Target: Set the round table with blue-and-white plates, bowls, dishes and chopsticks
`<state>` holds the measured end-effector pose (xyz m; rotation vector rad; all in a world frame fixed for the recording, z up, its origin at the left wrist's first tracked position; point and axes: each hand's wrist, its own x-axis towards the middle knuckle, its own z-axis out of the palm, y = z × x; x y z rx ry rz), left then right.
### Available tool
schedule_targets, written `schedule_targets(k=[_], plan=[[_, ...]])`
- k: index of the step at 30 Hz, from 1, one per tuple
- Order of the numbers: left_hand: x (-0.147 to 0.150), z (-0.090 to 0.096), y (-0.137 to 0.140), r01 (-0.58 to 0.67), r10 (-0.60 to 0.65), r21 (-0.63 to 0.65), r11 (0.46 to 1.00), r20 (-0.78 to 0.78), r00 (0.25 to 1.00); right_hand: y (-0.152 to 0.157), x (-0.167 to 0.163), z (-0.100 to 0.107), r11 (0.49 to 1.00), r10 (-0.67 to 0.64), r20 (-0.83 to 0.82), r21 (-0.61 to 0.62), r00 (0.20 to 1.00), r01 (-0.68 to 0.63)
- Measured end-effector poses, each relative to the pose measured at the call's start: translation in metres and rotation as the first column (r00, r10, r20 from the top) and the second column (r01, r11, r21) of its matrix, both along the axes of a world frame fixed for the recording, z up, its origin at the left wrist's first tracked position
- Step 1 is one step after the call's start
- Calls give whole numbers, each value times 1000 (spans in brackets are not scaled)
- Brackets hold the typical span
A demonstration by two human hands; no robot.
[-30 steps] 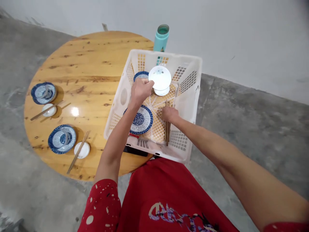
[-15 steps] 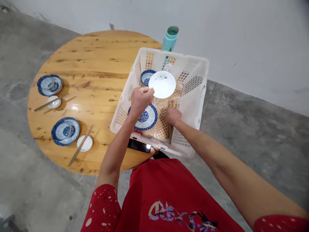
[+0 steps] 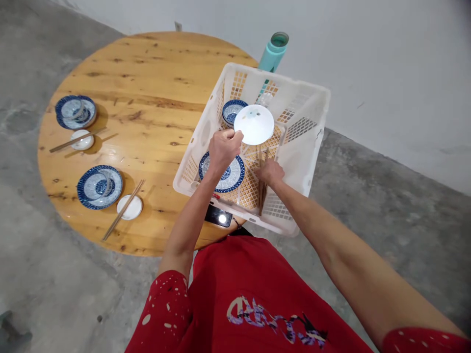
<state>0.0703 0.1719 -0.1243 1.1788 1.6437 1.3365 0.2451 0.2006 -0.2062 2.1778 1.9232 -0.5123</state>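
Observation:
My left hand (image 3: 225,148) is closed on the rim of a small white dish (image 3: 253,124), held up over a white plastic basket (image 3: 312,142). Inside the basket, my right hand (image 3: 271,171) has its fingers closed around wooden chopsticks (image 3: 261,198), which lie along the basket floor; its fingertips are partly hidden. A blue-and-white plate (image 3: 232,177) rests on the basket floor beneath my left forearm, which covers part of it. Behind the white dish, a blue-and-white bowl (image 3: 234,109) is partly covered.
The basket stands at the right side of a round wooden table (image 3: 147,63). Beyond it is a turquoise bottle (image 3: 272,54); a phone (image 3: 218,216) lies at its near edge. Two settings at left have bowls on plates (image 3: 83,191), small white dishes (image 3: 133,208) and chopsticks (image 3: 115,223).
The view has shifted slightly, so the basket appears further right and higher. My left hand still holds the white dish, and my right hand remains at the chopsticks.

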Motion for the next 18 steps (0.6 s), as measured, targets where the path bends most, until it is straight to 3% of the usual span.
schedule_targets(k=[3,10,18], plan=[[0,-2,0,0,0,21,1000,14,1000,1,-2,8,999,-38,13,-2,999,38],[-2,1,-1,-22,21,31,999,34,999,11,6,36,969,234,43,74,971,-237],[-3,3,-2,-55,56,-25,998,5,998,24,-16,20,955,295,54,-57,954,-292]])
